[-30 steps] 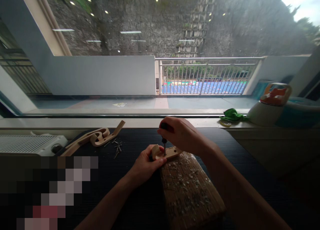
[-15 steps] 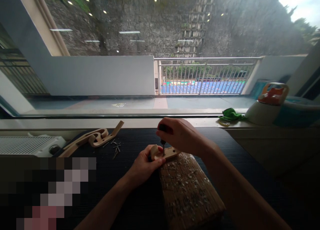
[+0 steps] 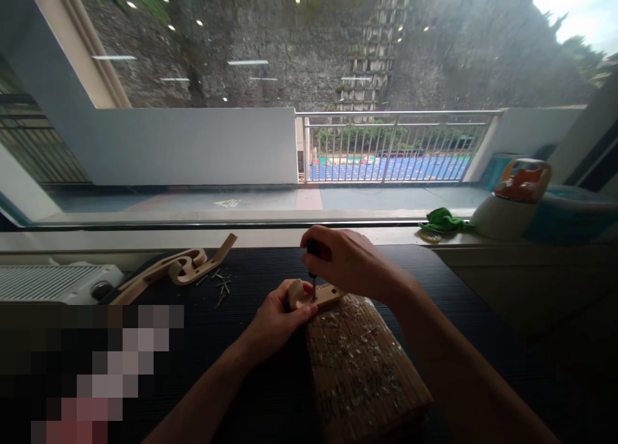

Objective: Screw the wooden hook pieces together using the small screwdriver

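My left hand (image 3: 282,312) is closed round the curled end of a pale wooden piece (image 3: 326,296), thumb on its near side. The piece has holes along its flat part and rests at the far end of a wrapped brown block (image 3: 367,360). In my right hand (image 3: 342,257) is a screwdriver (image 3: 313,249) with a dark handle, held upright. Its shaft points down into a hole near the curl; whether a screw sits under the tip I cannot tell. Several loose screws (image 3: 223,286) lie on the table to the left.
Other curved wooden pieces (image 3: 190,264) lie at the back left of the dark table (image 3: 270,264), beside a white radiator (image 3: 58,283). A green cloth (image 3: 443,220) and a white jug (image 3: 506,206) with an orange handle stand on the windowsill at right.
The view has shifted slightly. My right hand's fingers have turned a little about the screwdriver handle, showing more of it. My left hand keeps its hold on the wooden piece.
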Available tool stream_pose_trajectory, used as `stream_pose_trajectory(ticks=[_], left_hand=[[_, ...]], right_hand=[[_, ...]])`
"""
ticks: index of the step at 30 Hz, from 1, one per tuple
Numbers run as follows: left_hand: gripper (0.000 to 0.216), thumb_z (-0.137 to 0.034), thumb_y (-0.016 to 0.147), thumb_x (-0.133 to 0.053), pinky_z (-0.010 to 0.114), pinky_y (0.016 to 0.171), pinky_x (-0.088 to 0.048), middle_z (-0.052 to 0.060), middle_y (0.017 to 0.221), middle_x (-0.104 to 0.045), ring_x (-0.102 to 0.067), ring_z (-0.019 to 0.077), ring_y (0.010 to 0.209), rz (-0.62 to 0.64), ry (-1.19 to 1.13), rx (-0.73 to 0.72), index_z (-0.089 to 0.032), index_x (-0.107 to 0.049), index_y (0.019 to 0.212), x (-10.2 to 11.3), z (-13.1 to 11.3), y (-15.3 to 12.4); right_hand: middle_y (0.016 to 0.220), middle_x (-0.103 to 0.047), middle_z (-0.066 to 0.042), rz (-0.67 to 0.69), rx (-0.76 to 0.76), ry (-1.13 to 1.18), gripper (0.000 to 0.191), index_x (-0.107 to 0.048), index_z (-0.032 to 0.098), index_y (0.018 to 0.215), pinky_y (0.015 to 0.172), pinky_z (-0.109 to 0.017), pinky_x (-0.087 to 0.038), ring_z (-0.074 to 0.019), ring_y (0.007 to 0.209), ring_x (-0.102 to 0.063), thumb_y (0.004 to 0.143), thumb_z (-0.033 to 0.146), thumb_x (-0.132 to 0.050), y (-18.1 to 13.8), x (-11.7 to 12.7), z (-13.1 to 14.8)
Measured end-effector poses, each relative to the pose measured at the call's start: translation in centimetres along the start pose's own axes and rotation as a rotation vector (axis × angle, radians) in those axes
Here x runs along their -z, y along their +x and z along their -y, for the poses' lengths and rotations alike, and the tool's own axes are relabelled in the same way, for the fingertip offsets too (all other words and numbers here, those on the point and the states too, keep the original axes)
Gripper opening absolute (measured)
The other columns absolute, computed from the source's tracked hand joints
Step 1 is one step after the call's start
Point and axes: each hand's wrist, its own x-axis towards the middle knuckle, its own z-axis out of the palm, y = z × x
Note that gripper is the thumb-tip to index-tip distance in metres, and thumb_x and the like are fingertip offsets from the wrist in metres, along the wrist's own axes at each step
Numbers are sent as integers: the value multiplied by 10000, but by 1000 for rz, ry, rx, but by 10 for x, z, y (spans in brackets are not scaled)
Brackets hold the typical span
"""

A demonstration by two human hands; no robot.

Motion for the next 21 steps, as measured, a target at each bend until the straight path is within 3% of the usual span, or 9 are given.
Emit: stream_pose_trajectory(ticks=[12, 21], left_hand=[[355, -337, 697, -675, 255, 725, -434, 19, 898, -647, -582, 169, 821, -21, 29, 19, -165, -565, 987, 0, 0, 0], [376, -357, 680, -675, 255, 730, -435, 24, 897, -651, -586, 178, 831, -9, 29, 16, -159, -576, 985, -1, -5, -1]], right_hand=[[634, -576, 2, -18, -12, 6, 215, -591, 188, 805, 513, -264, -255, -92, 538, -419, 828, 386, -509, 2, -3, -5], [646, -585, 15, -5, 9, -7, 192, -639, 215, 879, 522, -257, -252, -84, 537, -422, 822, 335, -501, 0, 2, 2]])
